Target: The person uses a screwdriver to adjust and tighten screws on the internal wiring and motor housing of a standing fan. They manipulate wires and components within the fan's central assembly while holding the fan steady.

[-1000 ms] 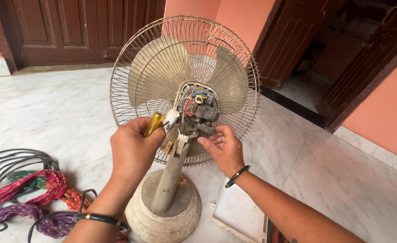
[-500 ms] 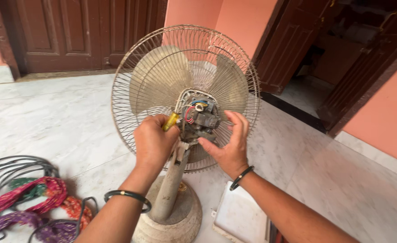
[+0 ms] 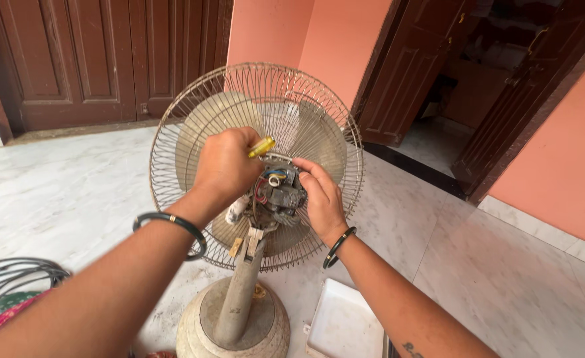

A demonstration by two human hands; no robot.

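Down at the bottom edge, a white tray [image 3: 343, 325] lies on the marble floor [image 3: 60, 192] right beside the fan's round base [image 3: 234, 325], with some dark cables [image 3: 7, 278] off to the left. Up the stalk, the exposed fan motor [image 3: 279, 193] sits behind the wire grille [image 3: 256, 162]. Left hand [image 3: 226, 166] is fisted around a yellow-handled screwdriver [image 3: 261, 147] at the motor's top; right hand [image 3: 320, 199] has fingers curled against the motor's side. Brown doors [image 3: 93, 59] beyond.
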